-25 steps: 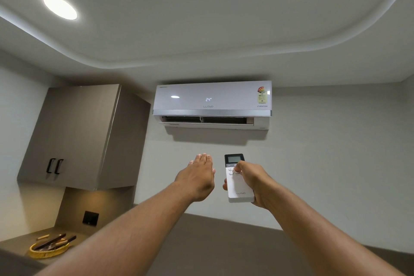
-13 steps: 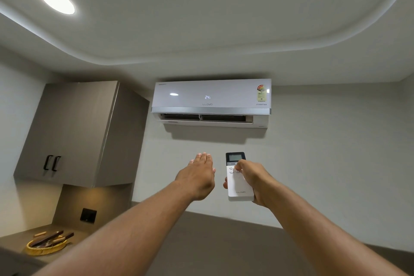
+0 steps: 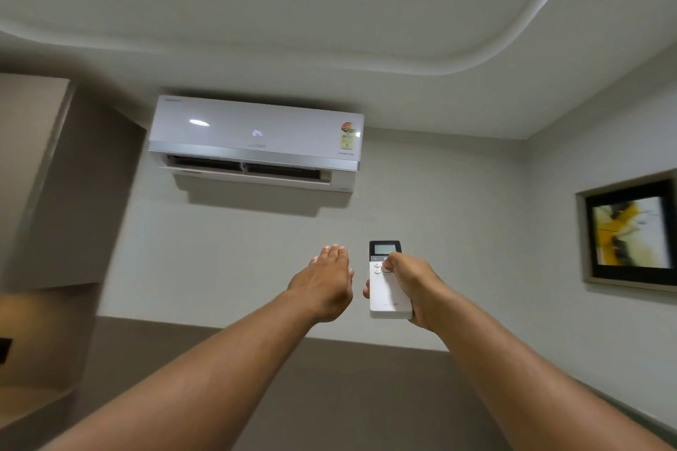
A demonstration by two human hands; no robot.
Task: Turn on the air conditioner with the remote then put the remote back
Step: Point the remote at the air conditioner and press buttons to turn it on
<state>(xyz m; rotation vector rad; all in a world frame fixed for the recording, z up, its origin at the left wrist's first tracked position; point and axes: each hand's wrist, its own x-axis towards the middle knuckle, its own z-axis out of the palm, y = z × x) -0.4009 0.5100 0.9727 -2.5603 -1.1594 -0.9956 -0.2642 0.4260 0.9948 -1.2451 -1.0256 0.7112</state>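
The right hand [image 3: 414,289] gripped the remote [image 3: 388,286] below the air conditioner [image 3: 256,141], thumb on its upper buttons, while the left hand [image 3: 324,286] hovered flat and empty beside it; a further press risked switching the unit off.

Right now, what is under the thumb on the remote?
The right hand wraps the white remote, thumb on its upper buttons. Two round buttons and the screen above show; the button beneath the thumb is covered.
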